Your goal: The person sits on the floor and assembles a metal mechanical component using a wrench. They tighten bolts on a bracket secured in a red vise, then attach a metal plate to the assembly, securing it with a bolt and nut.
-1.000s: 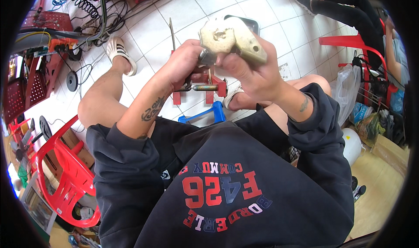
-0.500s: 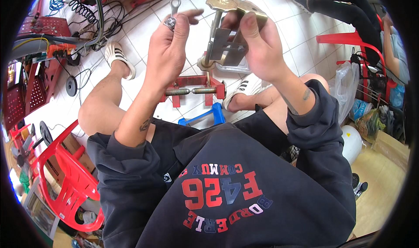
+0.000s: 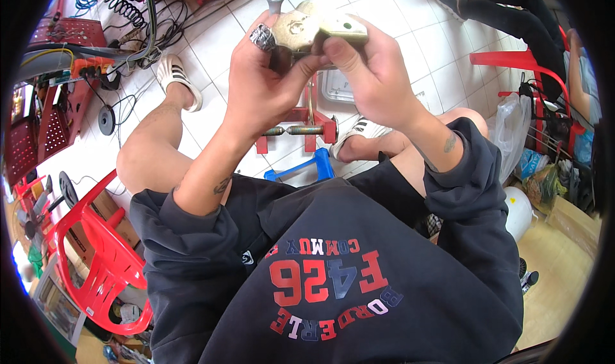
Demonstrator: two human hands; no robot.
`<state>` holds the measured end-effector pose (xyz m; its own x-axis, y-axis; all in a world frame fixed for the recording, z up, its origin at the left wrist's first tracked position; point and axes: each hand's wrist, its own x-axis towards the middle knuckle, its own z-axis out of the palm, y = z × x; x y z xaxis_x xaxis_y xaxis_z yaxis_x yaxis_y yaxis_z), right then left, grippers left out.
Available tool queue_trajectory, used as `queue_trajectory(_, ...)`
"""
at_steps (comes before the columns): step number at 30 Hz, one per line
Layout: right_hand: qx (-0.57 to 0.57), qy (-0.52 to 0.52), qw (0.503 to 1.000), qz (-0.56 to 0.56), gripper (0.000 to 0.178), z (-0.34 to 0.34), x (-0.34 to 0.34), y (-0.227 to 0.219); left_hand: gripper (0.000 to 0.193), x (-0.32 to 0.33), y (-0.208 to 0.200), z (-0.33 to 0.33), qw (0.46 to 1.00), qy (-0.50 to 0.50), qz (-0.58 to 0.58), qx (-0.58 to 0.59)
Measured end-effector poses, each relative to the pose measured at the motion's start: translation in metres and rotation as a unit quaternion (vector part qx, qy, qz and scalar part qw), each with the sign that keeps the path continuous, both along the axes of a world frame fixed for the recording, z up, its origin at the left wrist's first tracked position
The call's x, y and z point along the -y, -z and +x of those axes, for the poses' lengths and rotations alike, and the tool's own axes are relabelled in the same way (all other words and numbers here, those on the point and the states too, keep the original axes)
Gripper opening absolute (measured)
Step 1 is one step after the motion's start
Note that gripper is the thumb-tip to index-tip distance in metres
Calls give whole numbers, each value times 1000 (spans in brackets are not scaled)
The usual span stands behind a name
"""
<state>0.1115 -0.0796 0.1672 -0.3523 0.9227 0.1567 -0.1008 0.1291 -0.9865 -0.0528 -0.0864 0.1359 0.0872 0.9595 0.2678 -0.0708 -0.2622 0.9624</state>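
Note:
Both hands are raised in front of me around a gold-coloured metal bracket (image 3: 298, 32) with rounded plates. My right hand (image 3: 378, 82) grips its right end, thumb pressed on the near edge. Closed around the bracket's left side is my left hand (image 3: 262, 85), its thumb reaching toward the right thumb. A ring-end wrench (image 3: 275, 4) sticks up from the left hand, its ring pointing away from me. The wrench's lower part and the underside of the bracket are hidden by fingers.
Below the hands is a red metal frame (image 3: 300, 115) with threaded bolts. Near it are a clear plastic tray (image 3: 334, 93) and a blue stool (image 3: 295, 170). A red chair (image 3: 102, 274) stands at left. Cables (image 3: 172, 27) lie far left; another person's legs (image 3: 506, 8) are far right.
The bracket has turned, so its plates now face me and its dark inner part is out of sight. My left hand has moved right and taken hold of it, keeping the wrench.

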Motion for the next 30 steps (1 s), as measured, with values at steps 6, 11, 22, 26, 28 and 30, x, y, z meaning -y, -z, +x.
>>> queue_trajectory(6,63,55,990,109,22,-3,-3,1,25,-2,-1,-3,989,-61,65,-119)
queue_trajectory(11,102,53,971,211,26,-5,-3,-8,27,2,-8,-2,951,-131,234,-152)
queue_trajectory(22,69,-46,986,143,31,4,-3,-14,68,-4,-8,-21,991,19,116,-59)
queue_trajectory(26,32,-34,999,-20,36,0,5,-17,53,1,-21,-21,998,17,54,-15)
queue_trajectory(28,35,-22,997,-64,36,2,5,-19,45,-7,-19,-28,988,7,119,-103)
queue_trajectory(30,72,-20,997,-37,37,6,2,-15,41,-8,-19,-27,974,-39,142,-174)
